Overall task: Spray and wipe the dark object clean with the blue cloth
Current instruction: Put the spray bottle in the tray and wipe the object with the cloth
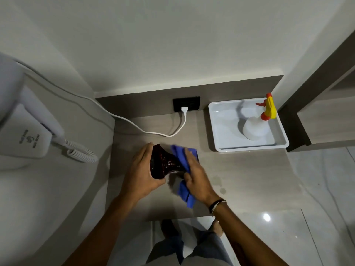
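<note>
Above the grey table [240, 175], the dark object [165, 162] is gripped by the left hand [142, 171]; the blue cloth [182, 160], clutched in the right hand [196, 179], is pressed against it; wet, it could slip from the grip

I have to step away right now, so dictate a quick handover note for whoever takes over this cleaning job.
Left hand grips the dark object by its wide end, held over the counter.
Right hand presses the blue cloth against the object's other end.
Spray bottle stands in the white tray, back right.
Done: wiping is under way; wet spots on the counter suggest spraying happened.
Left: finish wiping all sides, then set it down.
</note>
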Demonstrator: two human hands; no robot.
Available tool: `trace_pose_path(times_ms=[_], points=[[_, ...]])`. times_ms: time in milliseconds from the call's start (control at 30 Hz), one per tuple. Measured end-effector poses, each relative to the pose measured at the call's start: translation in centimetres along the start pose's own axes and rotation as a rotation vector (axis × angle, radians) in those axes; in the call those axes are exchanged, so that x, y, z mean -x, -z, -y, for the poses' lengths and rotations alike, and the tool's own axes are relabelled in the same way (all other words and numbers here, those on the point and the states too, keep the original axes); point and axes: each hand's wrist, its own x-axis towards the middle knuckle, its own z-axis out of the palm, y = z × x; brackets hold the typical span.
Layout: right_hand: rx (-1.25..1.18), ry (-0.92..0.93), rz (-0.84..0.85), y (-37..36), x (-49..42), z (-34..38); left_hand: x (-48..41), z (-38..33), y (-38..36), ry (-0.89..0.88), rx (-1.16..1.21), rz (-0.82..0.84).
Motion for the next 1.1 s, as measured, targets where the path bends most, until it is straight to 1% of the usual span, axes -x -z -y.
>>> trace_pose_path(times_ms=[33,100,167,200,233,333,367,433,533,600,667,700,733,800,833,900,933,967,1000,1067,1100], points=[[0.011,0.068,0.056,-1.1,0.6,0.8,-0.1,-0.1,-0.1,-0.028,0.009,-0.017],[0.016,0.225,0.106,-2.9,1.1,2.3,-0.4,-0.3,-0.2,-0.091,0.043,-0.029],[0.054,0.319,0.124,-3.8,1.0,2.3,-0.4,-0.1,-0.2,-0.094,0.047,-0.014],[0.111,0.339,0.132,-3.6,0.8,1.6,-0.3,0.1,-0.1,-0.077,0.034,-0.009],[0.193,0.328,0.139,-3.2,0.5,0.6,-0.2,0.4,0.1,-0.054,0.013,-0.012],[0.511,0.157,0.133,-1.0,-0.3,-2.5,0.1,0.8,0.6,-0.005,-0.031,-0.029],[0.545,0.117,0.124,-0.5,-0.5,-2.9,0.1,0.8,0.6,-0.004,-0.031,-0.029],[0.470,0.105,0.120,-0.5,-0.5,-2.2,0.0,0.6,0.7,0.011,-0.029,-0.038],[0.312,0.282,0.143,-3.4,0.5,0.8,-0.1,0.2,0.7,0.025,0.026,-0.017],[0.296,0.388,0.117,-5.4,1.5,2.2,0.1,0.3,0.7,0.027,0.103,-0.001],[0.327,0.468,0.067,-5.5,1.1,1.6,0.3,0.5,0.9,0.047,0.074,0.002],[0.364,0.459,0.054,-5.0,0.9,0.6,0.4,0.7,1.0,0.045,0.021,-0.011],[0.428,0.409,0.050,-4.2,0.7,-0.7,0.6,0.9,1.0,0.041,-0.020,-0.032],[0.588,0.255,0.068,-2.2,0.0,-3.0,0.9,1.1,1.1,0.058,-0.025,-0.036],[0.604,0.190,0.074,-1.4,-0.3,-3.8,0.9,1.0,1.1,0.053,-0.020,-0.031],[0.530,0.134,0.077,-0.8,-0.7,-3.8,0.8,0.9,1.1,0.039,-0.018,-0.033],[0.422,0.115,0.095,-1.1,-0.8,-2.9,0.6,0.8,1.0,0.043,-0.010,-0.033],[0.277,0.112,0.117,-1.8,-0.9,-1.8,0.5,0.6,1.1,0.047,0.005,-0.031],[0.184,0.157,0.127,-2.8,-0.8,-0.6,0.4,0.3,1.1,0.035,0.027,-0.026],[0.197,0.316,0.120,-5.1,-0.2,1.8,0.2,-0.2,1.0,0.004,0.090,-0.019],[0.198,0.355,0.115,-5.8,-0.1,2.4,0.1,-0.1,0.8,0.000,0.106,-0.008]])
